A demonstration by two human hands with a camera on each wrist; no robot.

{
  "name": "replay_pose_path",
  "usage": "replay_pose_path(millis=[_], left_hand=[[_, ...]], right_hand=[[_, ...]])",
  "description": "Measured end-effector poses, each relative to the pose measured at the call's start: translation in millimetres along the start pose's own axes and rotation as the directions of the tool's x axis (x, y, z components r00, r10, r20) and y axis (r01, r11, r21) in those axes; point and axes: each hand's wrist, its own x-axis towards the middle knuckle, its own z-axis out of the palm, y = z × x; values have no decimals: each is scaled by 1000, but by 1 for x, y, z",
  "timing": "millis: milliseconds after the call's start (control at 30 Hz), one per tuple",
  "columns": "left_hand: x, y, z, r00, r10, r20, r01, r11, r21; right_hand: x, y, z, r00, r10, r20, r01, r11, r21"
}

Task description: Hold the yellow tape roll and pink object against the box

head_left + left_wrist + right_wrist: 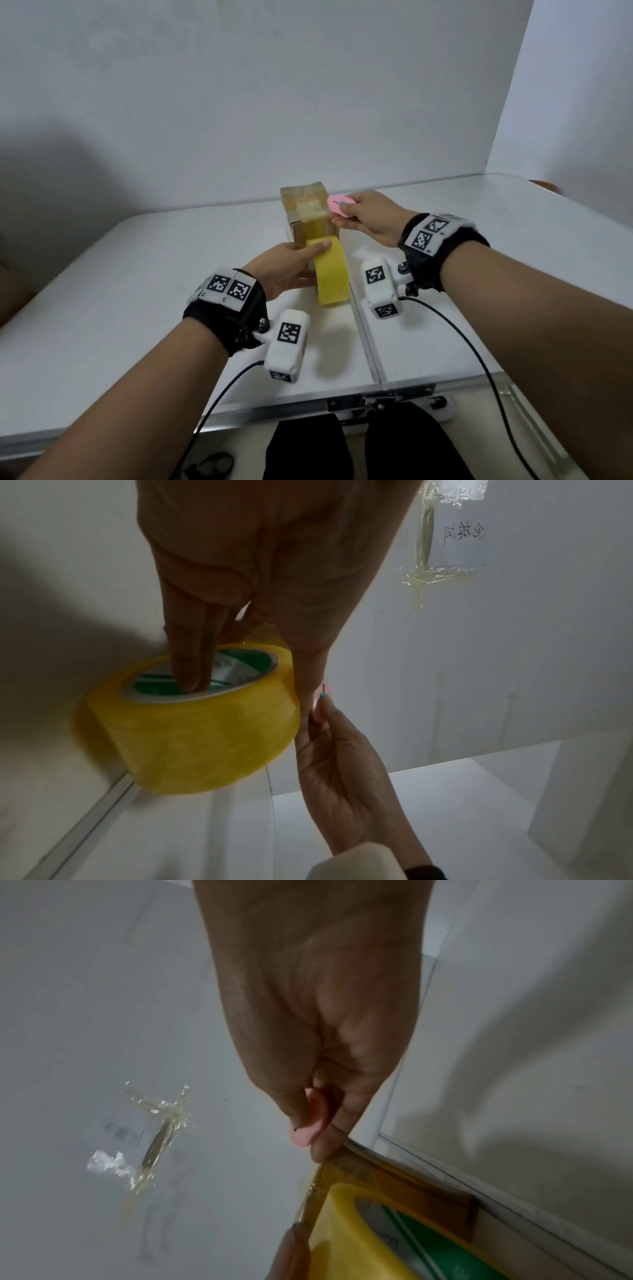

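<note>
On the white bench (pixel 137 308) a small cardboard box (pixel 303 212) stands near the back wall, its top and near face already crossed with strips of yellowish tape. The left hand (pixel 287 265) holds a roll of yellow packing tape (pixel 331 274) on edge just in front of the box: the left-wrist view shows fingers (pixel 186 664) hooked into the green-printed core of the roll, with the thumb lying over its outer face. A stretch of tape runs from the roll up onto the box, so the roll is not yet separated from it. The right hand (pixel 368 217) pinches a small pink oval cutter (pixel 340 206) between thumb and fingers and holds it at the box's upper right edge, close beside the taut tape; whether a blade touches the tape cannot be told. Judging by this, the taping itself looks largely done, and what remains is to sever the strip and press its loose end down. A taped paper note (pixel 462 534) hangs on the wall behind.
</note>
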Motion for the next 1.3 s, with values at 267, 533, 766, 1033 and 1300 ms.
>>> replay_pose_path(millis=[267,533,766,1033,1300], left_hand=[[0,-4,-3,999,24,-44,-23,999,30],[-1,-8,-6,998,60,34,-62,996,71],[-3,-10,-11,992,66,105,-74,994,80],[7,-7,-25,990,72,125,-69,997,-24],[19,-3,-49,985,26,170,-11,996,-91]], right_hand=[[2,-8,2,971,-225,79,226,758,-612],[1,-7,1,957,-238,166,276,575,-770],[4,-16,11,957,-186,224,282,391,-876],[4,-16,11,943,-168,288,328,317,-890],[5,-20,12,935,-204,291,346,336,-876]])
